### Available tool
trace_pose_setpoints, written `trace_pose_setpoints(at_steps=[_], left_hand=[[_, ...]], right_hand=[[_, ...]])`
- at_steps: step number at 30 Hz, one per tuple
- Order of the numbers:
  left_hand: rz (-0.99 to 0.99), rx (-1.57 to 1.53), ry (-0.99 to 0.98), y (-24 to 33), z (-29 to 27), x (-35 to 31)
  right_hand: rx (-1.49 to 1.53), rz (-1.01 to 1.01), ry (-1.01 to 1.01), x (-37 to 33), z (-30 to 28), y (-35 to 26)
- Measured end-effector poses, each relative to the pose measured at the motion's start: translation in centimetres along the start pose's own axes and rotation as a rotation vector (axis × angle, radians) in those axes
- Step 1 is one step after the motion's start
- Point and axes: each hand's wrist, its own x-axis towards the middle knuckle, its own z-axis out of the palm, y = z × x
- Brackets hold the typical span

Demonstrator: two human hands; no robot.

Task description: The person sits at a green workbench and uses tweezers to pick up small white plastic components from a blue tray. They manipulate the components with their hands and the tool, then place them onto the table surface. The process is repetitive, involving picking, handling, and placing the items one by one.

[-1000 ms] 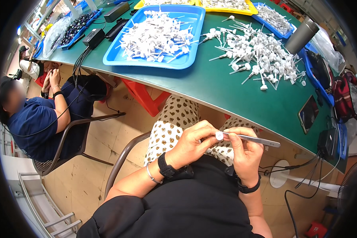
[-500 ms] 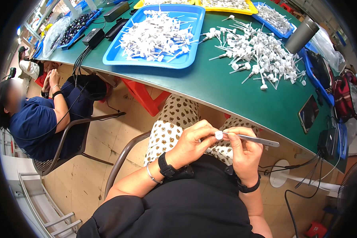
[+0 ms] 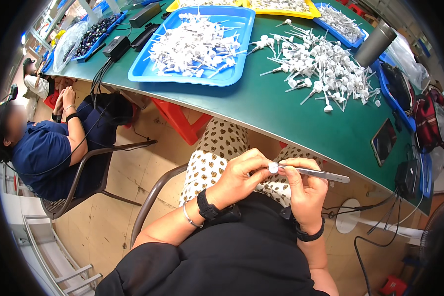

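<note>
Metal tweezers [image 3: 325, 174] were gripped by the bent thumb and fingers of the right hand [image 3: 306, 190] in the head view; the left hand [image 3: 244, 172], curled inward, pinched a round white plastic piece [image 3: 273, 167] between both hands, at the tweezers' tip.

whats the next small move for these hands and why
Probably a slight nudge of the slim silver metal tweezers against the small round white plastic-looking piece, since the left hand pinches that piece and the right hand has the tweezers' tip beside it.
</note>
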Motion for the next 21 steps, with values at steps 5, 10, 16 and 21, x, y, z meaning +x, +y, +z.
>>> trace_pose_setpoints(at_steps=[5, 10, 16, 21], left_hand=[[0.015, -0.009, 0.017, 0.02, 0.08, -0.05], [0.012, 0.032, 0.001, 0.04, -0.09, -0.06], [0.027, 0.027, 0.007, 0.03, -0.11, -0.02], [0.028, 0.039, 0.007, 0.01, -0.13, 0.01]], right_hand=[[-0.023, -0.024, -0.001, -0.08, 0.22, 0.33], [-0.032, -0.037, 0.008, -0.12, 0.34, 0.33], [-0.082, -0.076, -0.003, -0.06, 0.32, 0.55], [-0.075, -0.074, -0.004, -0.03, 0.36, 0.54]])
